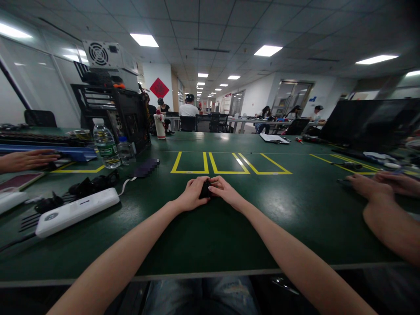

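Both my hands meet around a small black object (pixel 205 190) low over the green table (pixel 210 236). Its kind cannot be made out, since fingers cover most of it. My left hand (pixel 192 193) wraps it from the left, thumb along the near side. From the right, my right hand (pixel 223 190) presses its fingers against it. Just beyond the hands, yellow tape (pixel 190 172) marks several open-sided boxes on the tabletop.
To my left lie a white power strip (pixel 78 212), a dark phone-like item (pixel 146 168), a water bottle (pixel 106 144) and an open computer case (pixel 126 118). A co-worker's hands (pixel 374 186) work at right; another person's hand (pixel 29 160) is far left. A clipboard (pixel 274 138) lies farther back.
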Demonstrator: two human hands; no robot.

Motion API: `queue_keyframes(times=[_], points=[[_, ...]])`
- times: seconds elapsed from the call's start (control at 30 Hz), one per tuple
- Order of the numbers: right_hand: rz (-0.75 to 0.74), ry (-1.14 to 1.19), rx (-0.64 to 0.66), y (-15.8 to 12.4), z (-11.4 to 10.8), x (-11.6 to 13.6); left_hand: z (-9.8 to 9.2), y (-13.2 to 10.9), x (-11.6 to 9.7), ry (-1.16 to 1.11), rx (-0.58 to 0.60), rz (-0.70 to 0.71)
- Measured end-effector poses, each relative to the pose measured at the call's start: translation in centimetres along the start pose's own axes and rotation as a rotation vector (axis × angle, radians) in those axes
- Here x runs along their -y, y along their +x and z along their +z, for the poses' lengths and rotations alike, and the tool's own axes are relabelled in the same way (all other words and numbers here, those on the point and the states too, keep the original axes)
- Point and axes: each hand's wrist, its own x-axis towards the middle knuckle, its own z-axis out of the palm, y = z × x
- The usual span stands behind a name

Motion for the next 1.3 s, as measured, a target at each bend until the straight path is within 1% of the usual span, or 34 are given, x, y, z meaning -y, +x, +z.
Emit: queue_keyframes(times=[0.1,0.3,0.47,0.57,0.67,0.73,0.83,0.97,1.1,1.3], points=[[0.005,-0.022,0.004,-0.1,-0.1,0.1,0.0,0.0,0.0,0.004,0.002,-0.007],[-0.021,-0.007,0.062,-0.5,-0.3,0.9,-0.1,-0.1,-0.1,0.0,0.004,-0.006],[-0.03,0.06,0.022,-0.3,0.1,0.7,0.1,-0.1,0.1,0.004,-0.006,0.002],[-0.04,0.047,0.002,0.0,0.2,0.3,0.3,0.0,0.2,0.012,-0.017,-0.002],[-0.011,0.022,-0.008,0.1,0.1,0.0,0.4,0.0,0.3,0.015,-0.022,-0.007],[0.001,0.004,0.001,0.0,-0.1,0.1,0.4,0.0,0.3,0.015,-0.013,-0.004],[-0.024,-0.015,0.04,-0.2,-0.3,0.4,0.2,0.0,0.2,0.014,-0.003,-0.002],[-0.034,0.045,0.083,-0.4,-0.3,0.7,0.1,-0.1,0.1,0.018,-0.001,-0.004],[-0.027,0.092,0.035,-0.2,0.0,0.4,0.1,0.0,0.0,0.015,-0.003,-0.005],[0.012,0.042,0.002,0.1,-0.1,-0.1,0.0,0.0,-0.1,0.014,0.003,-0.02]])
